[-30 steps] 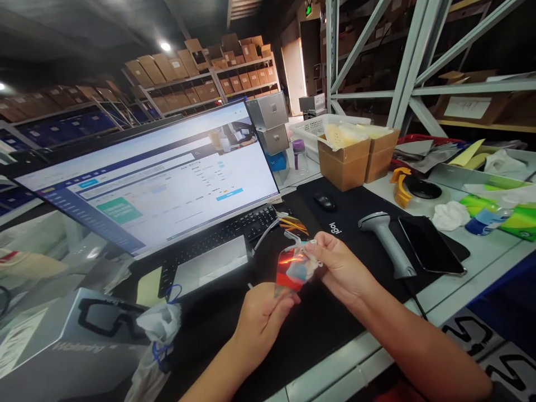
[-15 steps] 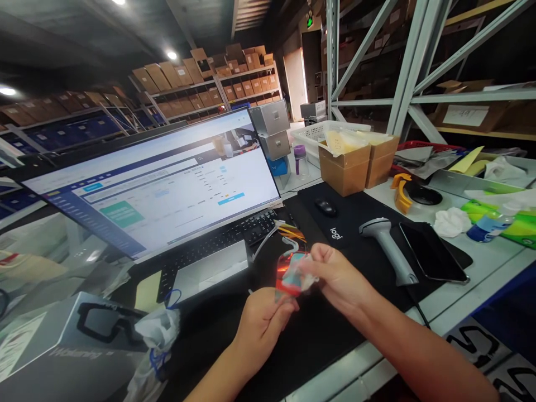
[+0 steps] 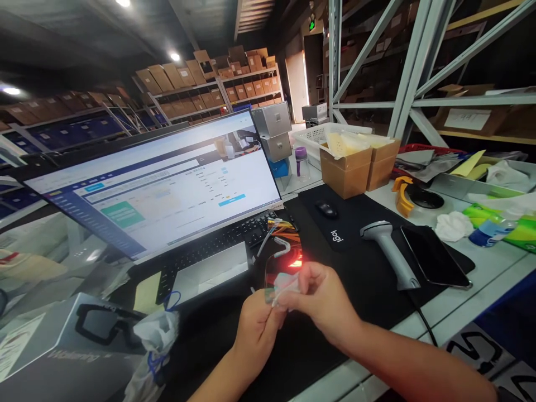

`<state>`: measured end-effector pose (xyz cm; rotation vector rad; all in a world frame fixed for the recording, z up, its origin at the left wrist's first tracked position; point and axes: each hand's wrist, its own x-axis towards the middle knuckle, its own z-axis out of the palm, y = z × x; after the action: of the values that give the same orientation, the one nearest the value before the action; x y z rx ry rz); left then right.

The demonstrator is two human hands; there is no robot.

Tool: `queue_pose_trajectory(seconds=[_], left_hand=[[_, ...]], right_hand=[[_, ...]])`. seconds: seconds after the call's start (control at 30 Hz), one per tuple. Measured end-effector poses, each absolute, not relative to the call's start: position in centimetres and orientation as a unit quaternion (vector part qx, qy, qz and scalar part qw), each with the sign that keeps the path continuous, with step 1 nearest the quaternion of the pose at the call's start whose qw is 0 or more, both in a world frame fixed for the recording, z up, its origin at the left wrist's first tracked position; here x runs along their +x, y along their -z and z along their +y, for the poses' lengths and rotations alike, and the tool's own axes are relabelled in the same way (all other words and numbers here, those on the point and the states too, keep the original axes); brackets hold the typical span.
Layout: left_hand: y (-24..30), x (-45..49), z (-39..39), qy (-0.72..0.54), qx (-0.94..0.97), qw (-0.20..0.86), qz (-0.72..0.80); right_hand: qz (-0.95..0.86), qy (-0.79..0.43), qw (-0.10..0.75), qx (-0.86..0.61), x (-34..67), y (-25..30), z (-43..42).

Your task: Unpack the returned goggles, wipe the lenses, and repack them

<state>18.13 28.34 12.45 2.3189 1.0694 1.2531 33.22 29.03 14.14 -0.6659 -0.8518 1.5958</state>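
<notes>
My left hand (image 3: 257, 326) is closed on the lower edge of a see-through tinted lens (image 3: 274, 265) that shines red and orange. Pinched in my right hand (image 3: 329, 296) is a crumpled white tissue (image 3: 286, 283), pressed against the lens face close to my left fingertips. The lens is partly hidden behind the tissue and fingers. Just beyond the lens lie a bent pale grey piece (image 3: 283, 245) and a shiny orange piece (image 3: 285, 228), near the keyboard (image 3: 218, 243); I cannot tell whether they join the lens.
A monitor (image 3: 176, 184) stands at the left behind a silver box (image 3: 211, 269). A grey box (image 3: 75, 346) and a white pouch (image 3: 157, 329) are at front left. To the right lie a mouse (image 3: 325, 209), a barcode scanner (image 3: 389, 254), a phone (image 3: 435, 257) and a tape dispenser (image 3: 404, 198).
My right hand has moved left and slightly down with the tissue, closer to my left hand. The lens has tilted and its red glare has shifted.
</notes>
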Motion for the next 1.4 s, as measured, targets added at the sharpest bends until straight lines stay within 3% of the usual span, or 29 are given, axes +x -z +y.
queue_pose_trajectory(seconds=[0.43,0.8,1.03,1.4], left_hand=[[-14.2,16.7,29.6,-0.33,0.884,0.195,0.268],[-11.9,17.1,29.7,-0.384,0.84,0.141,0.356],[-11.9,16.9,29.9,-0.373,0.843,0.199,0.334],[-14.4,15.1,30.4,-0.253,0.886,0.245,0.302]], right_hand=[[-0.23,-0.767,0.536,-0.268,38.0,-15.9,32.6],[-0.313,-0.687,0.599,-0.268,34.0,-14.4,30.1],[-0.282,-0.696,0.596,-0.284,32.9,-13.6,29.6],[-0.261,-0.753,0.513,-0.319,36.9,-15.4,32.1]])
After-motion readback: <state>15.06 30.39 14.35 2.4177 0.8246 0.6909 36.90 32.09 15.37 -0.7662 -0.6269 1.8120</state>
